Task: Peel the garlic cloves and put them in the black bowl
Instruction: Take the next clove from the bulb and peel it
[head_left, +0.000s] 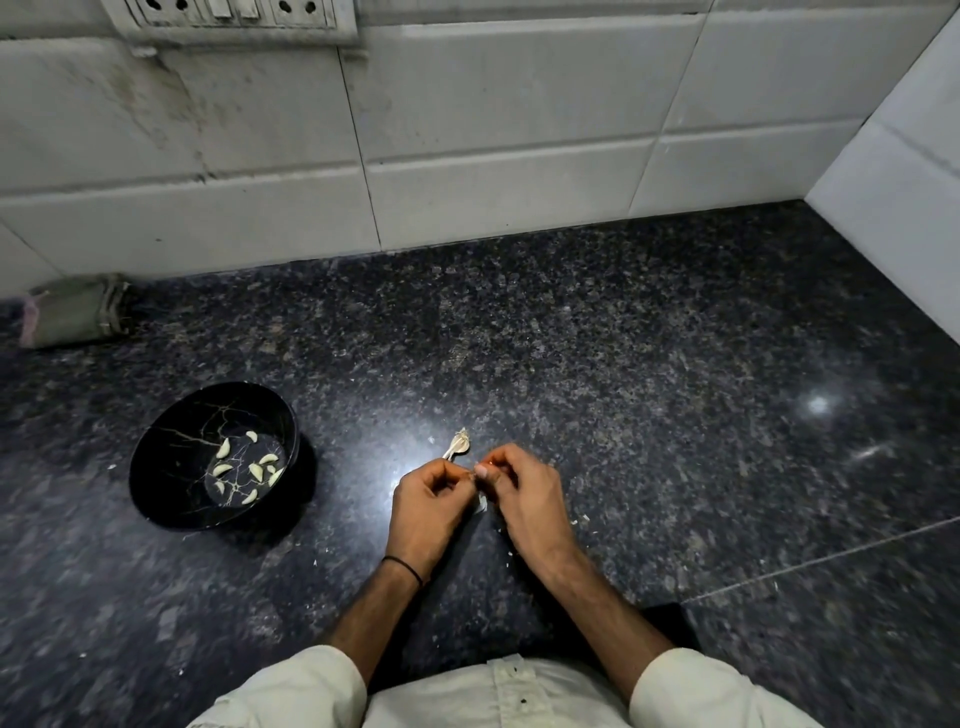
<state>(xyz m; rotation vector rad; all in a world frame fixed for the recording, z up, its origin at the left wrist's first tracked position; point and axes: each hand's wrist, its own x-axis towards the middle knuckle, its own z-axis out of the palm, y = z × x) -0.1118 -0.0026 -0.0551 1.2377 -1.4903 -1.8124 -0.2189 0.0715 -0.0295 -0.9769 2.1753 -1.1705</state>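
With your left hand (431, 499) and right hand (524, 496) both pinching a mostly hidden garlic clove well right of the black bowl (293, 415), a slippery tug could flick it across the counter (649, 374).

A dark, speckled, polished granite countertop (649, 353) meets large white glazed wall tiles (519, 156) at the far edge and on the right. A grimy white switch-and-socket plate (234, 13) hangs far left. Below it lies a folded grey-green cloth (72, 312). Lamp glare (818, 404) spots the stone.
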